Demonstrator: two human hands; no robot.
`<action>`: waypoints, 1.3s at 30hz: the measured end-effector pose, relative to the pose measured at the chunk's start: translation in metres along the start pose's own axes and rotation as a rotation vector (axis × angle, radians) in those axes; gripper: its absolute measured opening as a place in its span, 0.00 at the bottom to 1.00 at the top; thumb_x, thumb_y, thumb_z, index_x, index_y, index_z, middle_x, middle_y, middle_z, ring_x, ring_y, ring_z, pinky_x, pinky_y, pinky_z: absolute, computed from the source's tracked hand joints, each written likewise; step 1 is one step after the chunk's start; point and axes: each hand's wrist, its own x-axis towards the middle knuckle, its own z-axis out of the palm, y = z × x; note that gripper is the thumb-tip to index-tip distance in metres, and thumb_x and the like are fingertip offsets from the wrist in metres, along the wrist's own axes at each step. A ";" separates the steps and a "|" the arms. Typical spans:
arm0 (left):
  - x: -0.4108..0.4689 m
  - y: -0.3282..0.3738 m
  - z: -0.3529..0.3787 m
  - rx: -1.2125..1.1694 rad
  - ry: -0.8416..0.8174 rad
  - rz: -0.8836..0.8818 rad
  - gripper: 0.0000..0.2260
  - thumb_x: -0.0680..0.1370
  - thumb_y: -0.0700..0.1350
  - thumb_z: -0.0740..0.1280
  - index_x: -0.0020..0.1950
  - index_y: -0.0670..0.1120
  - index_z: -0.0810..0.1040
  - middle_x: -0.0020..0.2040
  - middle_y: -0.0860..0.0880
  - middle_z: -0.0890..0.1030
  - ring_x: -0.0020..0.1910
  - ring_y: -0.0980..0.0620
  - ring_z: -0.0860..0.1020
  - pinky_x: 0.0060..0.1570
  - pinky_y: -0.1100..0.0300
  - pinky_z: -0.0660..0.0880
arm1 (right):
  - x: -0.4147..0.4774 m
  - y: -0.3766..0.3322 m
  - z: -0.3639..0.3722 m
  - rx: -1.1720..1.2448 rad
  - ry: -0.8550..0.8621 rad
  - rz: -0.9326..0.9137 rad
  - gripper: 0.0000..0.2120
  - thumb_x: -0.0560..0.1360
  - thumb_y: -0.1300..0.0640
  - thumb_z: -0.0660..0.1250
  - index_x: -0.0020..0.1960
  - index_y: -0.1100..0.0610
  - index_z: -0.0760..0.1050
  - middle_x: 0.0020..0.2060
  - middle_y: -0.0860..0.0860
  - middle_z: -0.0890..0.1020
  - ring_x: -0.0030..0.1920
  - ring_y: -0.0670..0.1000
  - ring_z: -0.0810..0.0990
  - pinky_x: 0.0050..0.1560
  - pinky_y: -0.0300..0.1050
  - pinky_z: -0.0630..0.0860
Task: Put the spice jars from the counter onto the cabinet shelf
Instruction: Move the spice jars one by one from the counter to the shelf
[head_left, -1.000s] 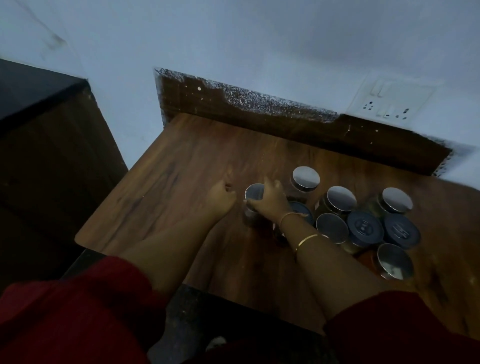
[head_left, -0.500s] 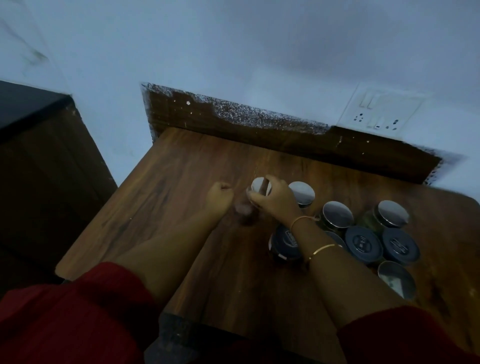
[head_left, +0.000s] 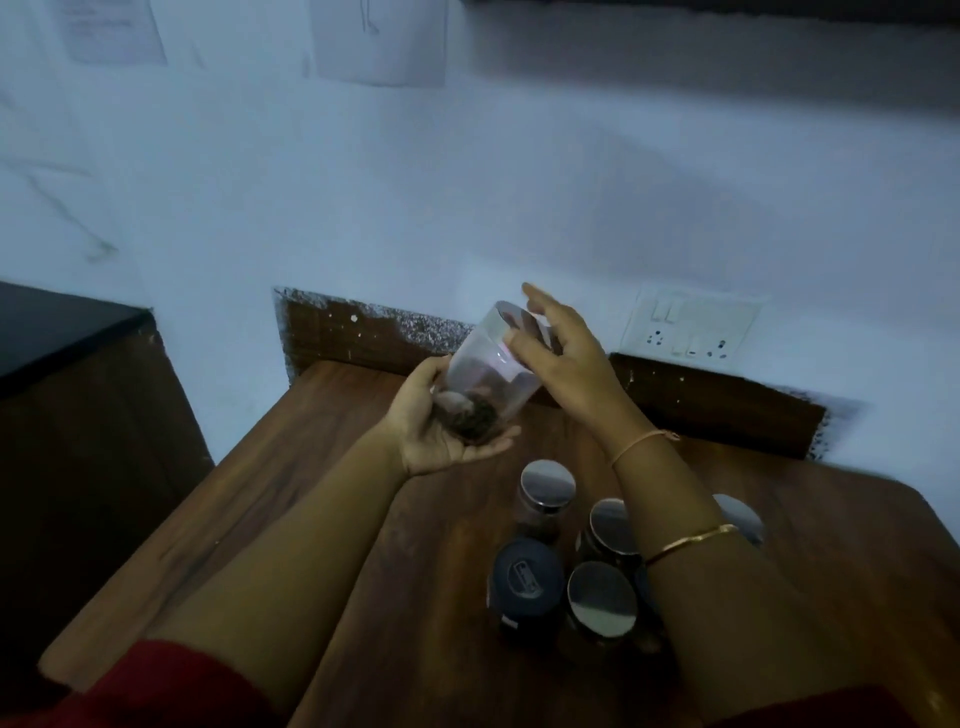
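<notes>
Cradled the clear round plastic spice jar (head_left: 488, 374), dark spice at its bottom, in the left grip (head_left: 447, 436): palm up, thumb and fingers curled round the base, at frame centre, well above the brown wooden table (head_left: 311, 493). Lay tilted, long axis running from lower left to upper right, base low in the palm, lid end highest and toward the wall. Met at that lid end by the right grip (head_left: 558, 353), thumb on the jar's wall, index finger stretched past the lid; could not tell whether clasping or only steadying. Stood close-packed at lower centre, partly under the right forearm: a silver-lidded jar (head_left: 548, 483), a dark blue-lidded jar (head_left: 527, 574) and others. Showed no shelf plainly, only a dark edge (head_left: 727, 5) along the top right of the frame, likely the cabinet. Judged the coming lift as upward along the jar's own axis, left grip nearer and bearing the weight from beneath
</notes>
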 end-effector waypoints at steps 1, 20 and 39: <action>-0.001 -0.002 0.011 -0.026 -0.010 0.043 0.27 0.75 0.58 0.58 0.68 0.42 0.70 0.62 0.35 0.74 0.51 0.35 0.79 0.50 0.43 0.78 | 0.001 -0.003 -0.006 0.023 0.028 -0.006 0.30 0.77 0.48 0.64 0.76 0.45 0.56 0.72 0.49 0.63 0.67 0.46 0.65 0.64 0.42 0.68; -0.012 -0.073 0.165 0.535 0.179 1.163 0.09 0.77 0.47 0.62 0.52 0.53 0.62 0.53 0.52 0.71 0.47 0.69 0.75 0.44 0.74 0.73 | -0.021 -0.034 -0.081 0.637 0.354 -0.013 0.27 0.71 0.43 0.61 0.69 0.46 0.64 0.57 0.47 0.78 0.54 0.47 0.81 0.38 0.38 0.79; -0.056 -0.053 0.176 0.717 -0.041 1.046 0.27 0.69 0.49 0.68 0.67 0.49 0.67 0.56 0.52 0.80 0.53 0.59 0.80 0.45 0.68 0.77 | -0.028 -0.031 -0.095 1.044 -0.054 -0.110 0.27 0.71 0.40 0.62 0.64 0.55 0.71 0.51 0.54 0.84 0.49 0.53 0.84 0.38 0.46 0.80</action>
